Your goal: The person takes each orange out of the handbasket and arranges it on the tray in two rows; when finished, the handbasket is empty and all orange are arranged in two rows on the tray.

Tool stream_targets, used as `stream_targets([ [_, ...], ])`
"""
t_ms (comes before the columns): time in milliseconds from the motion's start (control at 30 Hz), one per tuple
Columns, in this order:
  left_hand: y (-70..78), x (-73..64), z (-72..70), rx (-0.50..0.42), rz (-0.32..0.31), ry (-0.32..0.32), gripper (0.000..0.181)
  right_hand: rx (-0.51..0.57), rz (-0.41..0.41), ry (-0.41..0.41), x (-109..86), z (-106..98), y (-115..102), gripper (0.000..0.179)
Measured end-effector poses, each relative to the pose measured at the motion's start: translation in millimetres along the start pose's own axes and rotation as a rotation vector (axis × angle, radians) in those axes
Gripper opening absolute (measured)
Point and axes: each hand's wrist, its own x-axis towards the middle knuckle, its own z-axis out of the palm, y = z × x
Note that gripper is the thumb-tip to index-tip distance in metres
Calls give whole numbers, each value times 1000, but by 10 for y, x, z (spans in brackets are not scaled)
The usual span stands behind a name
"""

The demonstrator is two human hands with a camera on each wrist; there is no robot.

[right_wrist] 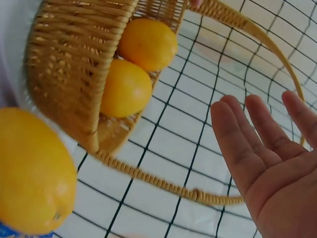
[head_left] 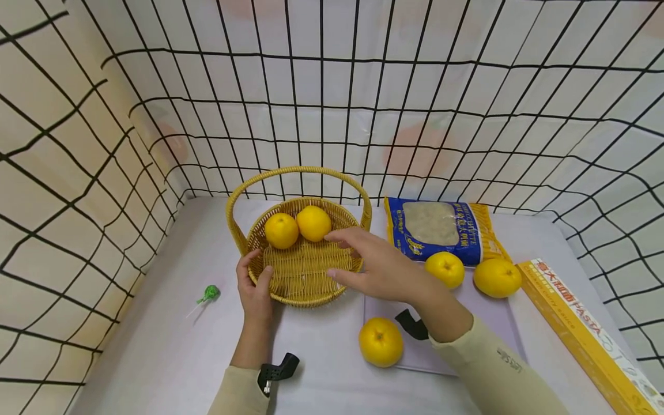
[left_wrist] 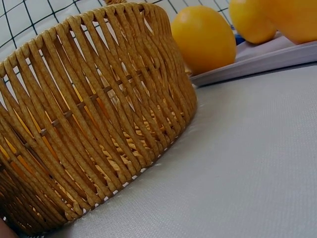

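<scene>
While my left hand (head_left: 255, 300) grips the near-left part of the rim of the basket (head_left: 311, 268), my right hand (head_left: 381, 265) hangs over the basket's right side, fingers outstretched, thumb well apart from them, holding nothing. Two oranges (head_left: 282, 230) sit side by side in the far part of the basket; the nearer part of its woven floor is bare. Outside it, one orange (head_left: 381, 342) lies at the near-left corner of the tray (head_left: 493, 325), another orange (head_left: 444, 270) lies just in front of the bag (head_left: 430, 225), and a third orange (head_left: 498, 278) lies near the end of the box (head_left: 586, 334).

I judge that I'm partway through filling the basket, between one fruit and the next. The next move, I think, calls for a steady left grip on the rim and a right hand spread wide enough to cup round fruit, lifting it clear of rim and handle.

As for writing, the box says "PASTA" after some Chinese characters, with "curry sauce" in smaller print. The blue and yellow bag carries Chinese print and Latin capitals I can't read surely. My right sleeve (head_left: 487, 369) has small dark lettering.
</scene>
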Motion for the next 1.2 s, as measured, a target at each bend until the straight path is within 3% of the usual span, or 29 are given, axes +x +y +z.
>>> stream_targets([
  [167, 1, -3, 0, 3, 10, -8, 44, -8, -32, -9, 270, 85, -64, 60],
  [600, 6, -5, -6, 13, 5, -6, 45, -8, 4, -71, 826, 300, -82, 61],
  [1200, -4, 13, -4, 6, 15, -1, 44, 39, 67, -15, 1258, 666, 61, 78],
])
